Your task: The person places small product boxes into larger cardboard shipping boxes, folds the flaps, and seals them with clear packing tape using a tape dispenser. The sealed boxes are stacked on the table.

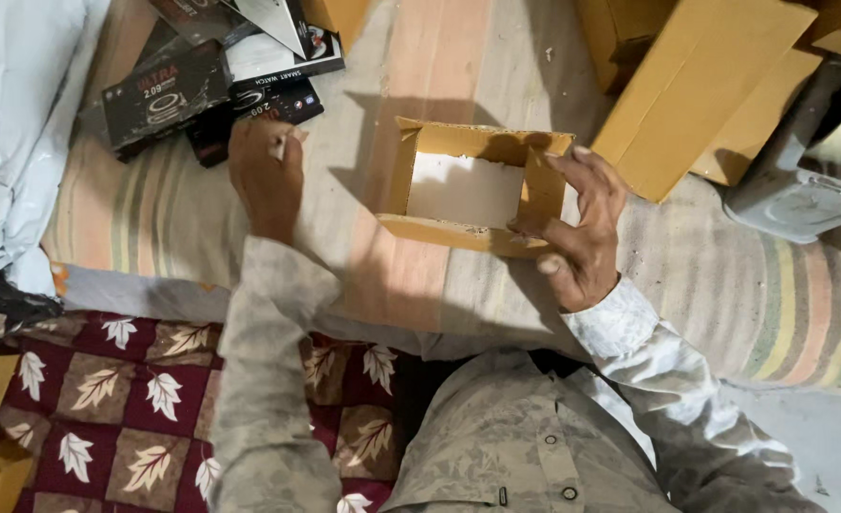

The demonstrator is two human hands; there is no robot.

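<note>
My right hand [580, 228] grips the right end of a small open brown cardboard box [439, 228], held just above a striped mat. The box's inside shows a white bottom. My left hand [266, 176] reaches out to the left, fingers curled on a small pale scrap, its fingertips at a pile of black product boxes [169, 90]. The two hands are apart, with the mat between them.
Larger brown cardboard boxes [705, 85] lie at the top right beside a grey metal container [800, 180]. White plastic sheeting [21, 114] covers the left. A maroon leaf-patterned cloth [126, 399] lies at the lower left. The striped mat [772, 294] extends right.
</note>
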